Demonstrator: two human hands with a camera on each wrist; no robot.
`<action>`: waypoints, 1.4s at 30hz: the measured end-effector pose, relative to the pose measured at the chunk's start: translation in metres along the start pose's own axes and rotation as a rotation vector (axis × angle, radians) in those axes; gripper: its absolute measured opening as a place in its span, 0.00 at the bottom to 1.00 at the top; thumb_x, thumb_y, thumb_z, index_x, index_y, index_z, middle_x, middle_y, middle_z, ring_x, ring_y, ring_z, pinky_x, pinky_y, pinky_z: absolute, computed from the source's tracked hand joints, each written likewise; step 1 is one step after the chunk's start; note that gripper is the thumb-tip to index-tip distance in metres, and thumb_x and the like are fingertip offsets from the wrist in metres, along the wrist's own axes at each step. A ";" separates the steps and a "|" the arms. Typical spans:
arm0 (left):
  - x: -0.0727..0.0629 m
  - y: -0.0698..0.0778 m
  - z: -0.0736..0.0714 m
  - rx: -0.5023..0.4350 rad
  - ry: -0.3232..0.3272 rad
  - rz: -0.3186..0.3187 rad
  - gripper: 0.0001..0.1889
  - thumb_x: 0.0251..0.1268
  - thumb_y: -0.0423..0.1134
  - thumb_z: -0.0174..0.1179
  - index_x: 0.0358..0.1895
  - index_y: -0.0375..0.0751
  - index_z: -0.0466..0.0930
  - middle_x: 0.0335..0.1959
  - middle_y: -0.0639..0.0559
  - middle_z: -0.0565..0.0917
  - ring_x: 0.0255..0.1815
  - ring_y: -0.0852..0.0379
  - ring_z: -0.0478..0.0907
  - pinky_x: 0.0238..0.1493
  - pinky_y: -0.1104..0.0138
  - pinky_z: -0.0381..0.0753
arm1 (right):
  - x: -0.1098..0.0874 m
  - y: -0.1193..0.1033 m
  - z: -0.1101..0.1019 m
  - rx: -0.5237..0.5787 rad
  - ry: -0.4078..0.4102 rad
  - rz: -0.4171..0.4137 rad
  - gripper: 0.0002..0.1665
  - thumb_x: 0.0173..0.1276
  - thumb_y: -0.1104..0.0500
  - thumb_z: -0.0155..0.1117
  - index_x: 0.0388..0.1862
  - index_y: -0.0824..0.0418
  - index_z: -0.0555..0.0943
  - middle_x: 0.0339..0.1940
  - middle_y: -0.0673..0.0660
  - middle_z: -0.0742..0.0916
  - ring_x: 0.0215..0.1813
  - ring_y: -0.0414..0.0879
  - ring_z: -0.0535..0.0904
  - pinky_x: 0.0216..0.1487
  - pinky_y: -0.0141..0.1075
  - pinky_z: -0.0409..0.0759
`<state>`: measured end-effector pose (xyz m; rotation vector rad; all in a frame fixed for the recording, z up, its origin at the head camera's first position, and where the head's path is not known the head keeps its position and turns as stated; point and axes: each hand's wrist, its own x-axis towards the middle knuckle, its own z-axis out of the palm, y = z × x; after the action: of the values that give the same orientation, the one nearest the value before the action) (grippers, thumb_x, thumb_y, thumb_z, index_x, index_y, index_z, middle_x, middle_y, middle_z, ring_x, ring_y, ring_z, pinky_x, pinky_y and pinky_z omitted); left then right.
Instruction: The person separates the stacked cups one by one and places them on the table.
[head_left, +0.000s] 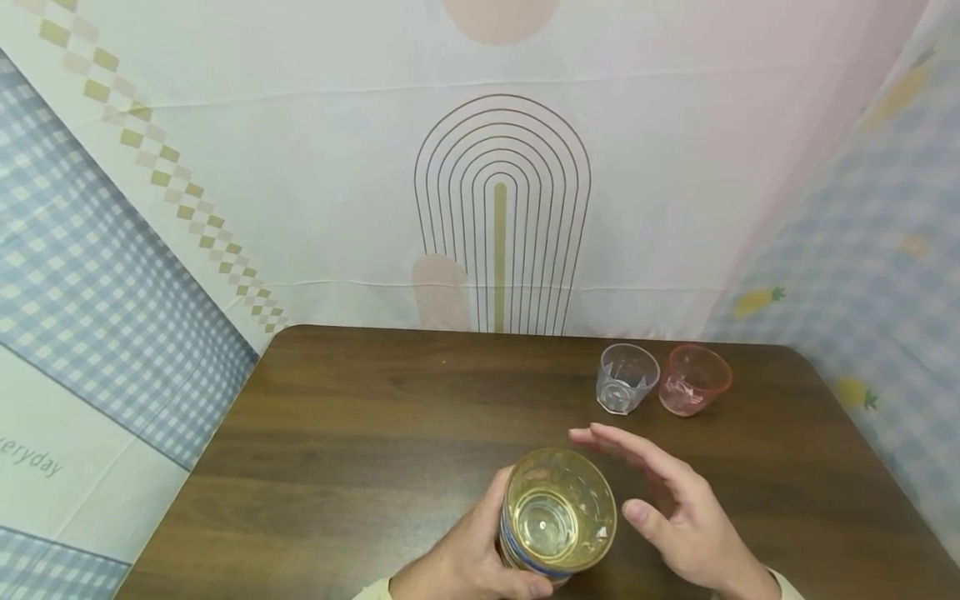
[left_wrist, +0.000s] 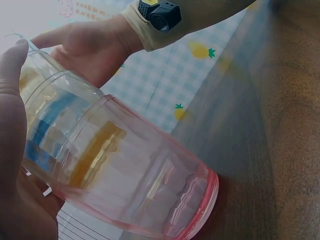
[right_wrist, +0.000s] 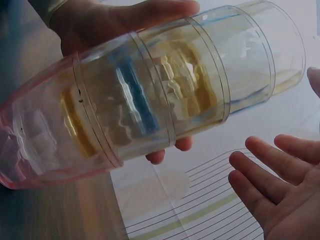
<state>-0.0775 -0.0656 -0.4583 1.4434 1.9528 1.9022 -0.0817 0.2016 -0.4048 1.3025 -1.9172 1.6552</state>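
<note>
My left hand [head_left: 472, 542] grips a tall stack of nested see-through cups [right_wrist: 150, 90] around its side, fingers and thumb wrapped about it. A pink cup [left_wrist: 145, 180] forms the bottom of the stack, close over the wooden table. Clear, bluish and yellowish cups sit above it, and the yellow-tinted top cup [head_left: 558, 508] has its mouth facing up. Beside the rim, on the right, my right hand [head_left: 686, 517] hovers with fingers extended and thumb apart, holding nothing.
Toward the back right of the brown table [head_left: 360, 417], a clear cup [head_left: 628, 379] and a pink cup [head_left: 696, 382] stand upright side by side. Behind the table hangs a white patterned cloth [head_left: 337, 192], with blue checked cloth [head_left: 97, 208] at the left.
</note>
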 end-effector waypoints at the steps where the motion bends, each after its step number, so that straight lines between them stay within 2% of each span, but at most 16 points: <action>1: 0.001 -0.001 0.000 0.008 -0.004 0.015 0.55 0.60 0.34 0.79 0.82 0.34 0.48 0.76 0.32 0.74 0.74 0.44 0.79 0.75 0.53 0.81 | 0.000 0.000 0.001 0.007 -0.007 -0.001 0.33 0.81 0.67 0.57 0.77 0.83 0.63 0.75 0.68 0.81 0.80 0.49 0.76 0.83 0.30 0.67; 4: 0.001 -0.002 0.001 0.048 -0.006 0.052 0.55 0.60 0.34 0.79 0.82 0.31 0.47 0.75 0.31 0.73 0.74 0.42 0.78 0.75 0.53 0.81 | -0.001 0.000 0.003 0.021 -0.024 -0.005 0.34 0.83 0.64 0.57 0.77 0.84 0.62 0.76 0.68 0.81 0.81 0.50 0.74 0.84 0.31 0.65; 10: -0.001 -0.002 0.002 0.050 0.002 0.040 0.55 0.59 0.34 0.80 0.82 0.33 0.48 0.76 0.32 0.73 0.75 0.44 0.77 0.77 0.54 0.79 | -0.001 -0.001 0.006 0.034 -0.068 -0.021 0.38 0.87 0.54 0.56 0.78 0.84 0.60 0.77 0.69 0.79 0.83 0.51 0.72 0.85 0.31 0.63; 13: 0.001 -0.004 0.002 0.065 -0.004 0.068 0.54 0.61 0.36 0.79 0.81 0.31 0.48 0.76 0.31 0.72 0.75 0.42 0.77 0.76 0.53 0.80 | -0.001 -0.002 0.008 0.034 -0.082 -0.027 0.41 0.88 0.51 0.55 0.79 0.84 0.59 0.78 0.69 0.78 0.84 0.51 0.71 0.85 0.31 0.63; 18: 0.002 -0.006 0.001 0.085 -0.005 0.108 0.53 0.63 0.38 0.78 0.81 0.29 0.47 0.76 0.30 0.71 0.75 0.41 0.77 0.75 0.52 0.81 | -0.002 -0.003 0.009 0.027 -0.085 -0.014 0.41 0.88 0.50 0.55 0.79 0.83 0.60 0.78 0.68 0.78 0.84 0.51 0.71 0.85 0.30 0.63; 27: 0.002 -0.008 0.002 0.067 0.003 0.123 0.54 0.64 0.38 0.78 0.81 0.29 0.46 0.78 0.29 0.70 0.77 0.41 0.75 0.77 0.51 0.79 | -0.003 -0.008 0.010 0.004 -0.090 0.014 0.44 0.87 0.47 0.57 0.80 0.81 0.60 0.80 0.65 0.78 0.84 0.48 0.70 0.84 0.30 0.63; 33: 0.004 -0.011 0.003 0.047 0.008 0.165 0.56 0.62 0.38 0.79 0.82 0.28 0.45 0.82 0.30 0.65 0.80 0.40 0.72 0.79 0.50 0.77 | -0.001 -0.013 0.011 -0.010 -0.105 0.031 0.49 0.82 0.47 0.66 0.81 0.81 0.59 0.82 0.65 0.75 0.85 0.46 0.69 0.84 0.29 0.63; 36: 0.005 -0.012 0.004 0.028 0.004 0.182 0.57 0.62 0.37 0.79 0.82 0.27 0.44 0.83 0.30 0.63 0.80 0.39 0.71 0.78 0.49 0.77 | -0.001 -0.016 0.013 -0.008 -0.117 0.072 0.52 0.77 0.48 0.72 0.82 0.79 0.59 0.82 0.64 0.75 0.84 0.46 0.69 0.84 0.29 0.64; 39: 0.005 -0.012 0.004 -0.020 -0.004 0.168 0.57 0.61 0.34 0.79 0.82 0.28 0.44 0.81 0.29 0.65 0.79 0.39 0.73 0.77 0.49 0.79 | 0.000 -0.018 0.015 0.002 -0.124 0.097 0.55 0.73 0.51 0.77 0.83 0.78 0.58 0.82 0.63 0.75 0.84 0.45 0.70 0.83 0.29 0.64; 42: 0.005 -0.012 0.005 -0.055 -0.005 0.148 0.57 0.60 0.32 0.80 0.82 0.28 0.44 0.78 0.28 0.68 0.78 0.39 0.74 0.76 0.49 0.80 | 0.002 -0.018 0.017 0.021 -0.128 0.074 0.57 0.70 0.53 0.79 0.82 0.80 0.57 0.81 0.64 0.76 0.83 0.45 0.71 0.83 0.29 0.65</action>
<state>-0.0839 -0.0562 -0.4662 1.6170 1.8235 1.9915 -0.0634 0.1868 -0.3964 1.3927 -2.0500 1.6676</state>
